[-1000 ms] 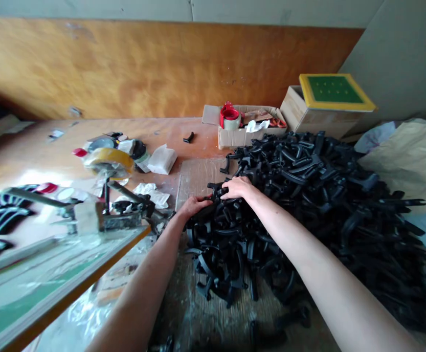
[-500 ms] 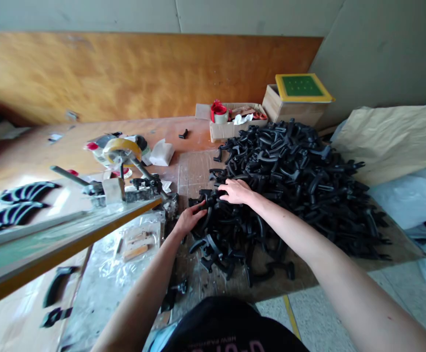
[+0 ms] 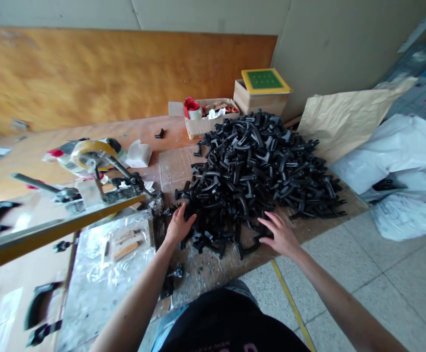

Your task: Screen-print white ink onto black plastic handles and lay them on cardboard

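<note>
A large heap of curved black plastic handle-like parts (image 3: 242, 166) lies on the work surface in front of me. At the heap's near left edge is my left hand (image 3: 178, 226), its thumb and fingers apart against the outermost parts. My right hand (image 3: 280, 234) is at the near right edge, fingers spread beside a few black parts. I see nothing gripped in either hand. Loose parts lie between the two hands, close to the front edge.
A screen-printing frame (image 3: 69, 221) with clamps juts in from the left above a plastic-covered board (image 3: 99, 274). Behind stand a roll of yellowish tape (image 3: 91, 146), an open cardboard box (image 3: 198, 128) and a wooden box (image 3: 260, 102). White sacks (image 3: 411, 146) lie at right.
My right hand has gone from the heap's middle to its near right edge, and its fingers have spread. My left hand stays by the left edge. The view has turned right.
</note>
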Demonstrator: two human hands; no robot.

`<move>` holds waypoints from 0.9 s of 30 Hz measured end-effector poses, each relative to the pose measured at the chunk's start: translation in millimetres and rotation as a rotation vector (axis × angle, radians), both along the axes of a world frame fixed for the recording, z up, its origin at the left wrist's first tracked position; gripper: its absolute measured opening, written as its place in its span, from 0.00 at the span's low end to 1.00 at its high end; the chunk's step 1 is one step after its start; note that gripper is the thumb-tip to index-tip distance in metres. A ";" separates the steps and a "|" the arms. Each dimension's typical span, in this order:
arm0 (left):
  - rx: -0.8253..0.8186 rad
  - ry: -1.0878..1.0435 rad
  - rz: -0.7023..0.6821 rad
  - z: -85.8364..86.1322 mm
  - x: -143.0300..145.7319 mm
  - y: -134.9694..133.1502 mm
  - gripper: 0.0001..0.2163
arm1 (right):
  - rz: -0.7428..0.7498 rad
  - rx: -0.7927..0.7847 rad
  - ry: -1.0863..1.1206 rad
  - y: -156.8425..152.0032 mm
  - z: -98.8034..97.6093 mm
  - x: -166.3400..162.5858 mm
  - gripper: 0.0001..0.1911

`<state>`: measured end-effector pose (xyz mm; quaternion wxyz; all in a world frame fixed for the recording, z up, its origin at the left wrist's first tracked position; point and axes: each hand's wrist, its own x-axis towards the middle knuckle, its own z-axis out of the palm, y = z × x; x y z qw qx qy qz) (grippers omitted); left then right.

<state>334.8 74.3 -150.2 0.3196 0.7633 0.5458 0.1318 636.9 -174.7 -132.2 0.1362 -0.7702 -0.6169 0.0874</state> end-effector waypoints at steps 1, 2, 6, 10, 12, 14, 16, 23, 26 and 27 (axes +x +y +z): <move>0.005 -0.010 0.011 -1.0 -2.4 -3.4 0.34 | -0.036 -0.024 -0.022 -17.1 -18.6 -4.3 0.38; 0.009 -0.025 0.022 -2.4 -4.4 -6.6 0.34 | -0.057 -0.054 -0.036 -28.9 -36.0 -11.3 0.43; 0.034 -0.099 0.081 -9.0 -7.2 -18.4 0.33 | -0.108 -0.099 -0.079 -24.8 -80.3 -53.0 0.48; 0.068 -0.123 0.129 -14.4 -6.7 -28.0 0.33 | -0.205 -0.057 -0.086 22.1 -85.1 -85.4 0.41; 0.069 -0.124 0.152 -15.9 -6.5 -31.8 0.32 | -0.250 -0.069 -0.065 40.5 -80.5 -92.0 0.39; 0.062 -0.133 0.176 -16.0 -7.2 -35.1 0.32 | -0.262 -0.093 -0.043 48.6 -73.9 -91.2 0.38; 0.053 -0.150 0.187 -14.8 -9.3 -38.1 0.32 | -0.228 -0.097 -0.024 46.4 -65.5 -83.7 0.37; 0.026 -0.201 0.200 -7.2 -26.9 -46.7 0.31 | -0.304 0.113 0.120 34.8 -23.1 -47.2 0.18; 0.028 -0.232 0.207 -3.1 -33.4 -51.6 0.30 | -0.226 0.201 0.125 60.7 -3.5 -47.7 0.16; 0.031 -0.238 0.209 -0.7 -35.0 -54.0 0.30 | -0.179 0.208 0.125 73.5 2.7 -49.8 0.15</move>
